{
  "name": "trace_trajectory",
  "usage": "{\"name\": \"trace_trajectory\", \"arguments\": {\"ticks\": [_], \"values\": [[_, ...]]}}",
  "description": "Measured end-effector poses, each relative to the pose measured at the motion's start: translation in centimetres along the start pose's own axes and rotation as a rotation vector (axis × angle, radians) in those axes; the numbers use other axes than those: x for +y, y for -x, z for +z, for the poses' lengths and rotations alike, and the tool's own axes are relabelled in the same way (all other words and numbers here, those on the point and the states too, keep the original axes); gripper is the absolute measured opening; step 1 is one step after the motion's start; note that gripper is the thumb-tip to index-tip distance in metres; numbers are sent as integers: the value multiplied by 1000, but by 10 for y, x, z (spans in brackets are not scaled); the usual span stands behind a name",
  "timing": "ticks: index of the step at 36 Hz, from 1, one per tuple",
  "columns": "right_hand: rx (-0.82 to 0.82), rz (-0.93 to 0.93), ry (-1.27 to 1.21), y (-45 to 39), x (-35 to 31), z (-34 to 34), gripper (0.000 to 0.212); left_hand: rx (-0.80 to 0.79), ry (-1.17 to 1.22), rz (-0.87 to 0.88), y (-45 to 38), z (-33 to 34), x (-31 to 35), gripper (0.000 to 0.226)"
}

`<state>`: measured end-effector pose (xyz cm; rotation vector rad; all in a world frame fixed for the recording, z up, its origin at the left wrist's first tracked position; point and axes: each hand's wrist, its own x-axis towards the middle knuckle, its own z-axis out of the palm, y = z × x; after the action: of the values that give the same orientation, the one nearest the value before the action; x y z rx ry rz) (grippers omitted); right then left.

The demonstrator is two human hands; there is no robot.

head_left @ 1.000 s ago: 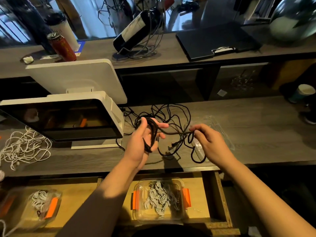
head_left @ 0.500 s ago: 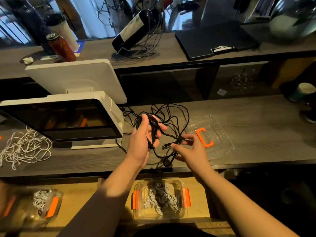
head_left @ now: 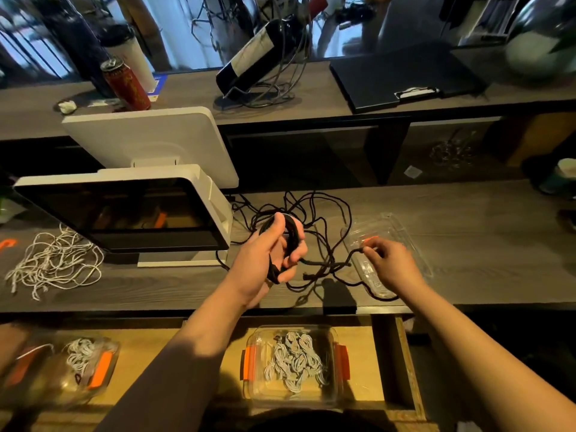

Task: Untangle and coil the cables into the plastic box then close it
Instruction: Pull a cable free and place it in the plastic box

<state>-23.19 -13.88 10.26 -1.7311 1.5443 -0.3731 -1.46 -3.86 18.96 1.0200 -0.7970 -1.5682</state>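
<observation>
Partly coiled: the left hand point(head_left: 271, 254) grips wound black cable point(head_left: 324, 213), the right hand point(head_left: 392, 263) pinches a strand, the far tangle remains, and the plastic box point(head_left: 414, 244) sits unfilled.

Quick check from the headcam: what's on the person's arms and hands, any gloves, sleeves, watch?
Both hands are bare: no gloves, rings or watch on the left hand or right hand. Both forearms look uncovered as far as the frame shows; no sleeve edge is visible.
</observation>
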Motion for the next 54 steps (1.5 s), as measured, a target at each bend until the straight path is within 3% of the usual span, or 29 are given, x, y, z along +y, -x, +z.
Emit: {"name": "trace_trajectory", "arguments": {"ticks": [5,9,11,14,18,20,23,27,34,38,42,49,52,54], "values": [[-4,-117,413,-14,13,7,20,-143,188,-39,-5,9,4,44],[57,-360,636,-8,6,25,27,-132,306,-20,-14,19,2,44],[79,-456,687,-1,-5,39,43,-100,378,-1,-20,24,1,43],[147,-512,523,11,-13,61,59,-13,438,43,-28,31,2,42],[249,-477,-7,35,-26,79,51,128,495,112,-38,37,8,43],[241,-424,-156,48,-36,83,46,179,541,136,-43,39,11,43],[246,-450,-211,62,-48,88,50,223,602,150,-49,43,15,44],[240,-472,-330,70,-61,94,73,239,701,118,-52,53,15,44],[269,-432,-278,65,-63,97,52,267,815,61,-51,60,13,44],[193,-450,-298,60,-50,101,28,319,803,90,-52,54,18,44],[84,-521,-352,58,-37,101,35,398,774,181,-55,35,26,44],[74,-531,-358,68,-34,99,55,589,601,282,-60,6,23,40],[-9,-463,-253,80,-38,95,55,680,429,297,-62,-3,16,39],[-31,-436,-234,85,-38,91,54,701,143,321,-61,-7,12,33]]}}
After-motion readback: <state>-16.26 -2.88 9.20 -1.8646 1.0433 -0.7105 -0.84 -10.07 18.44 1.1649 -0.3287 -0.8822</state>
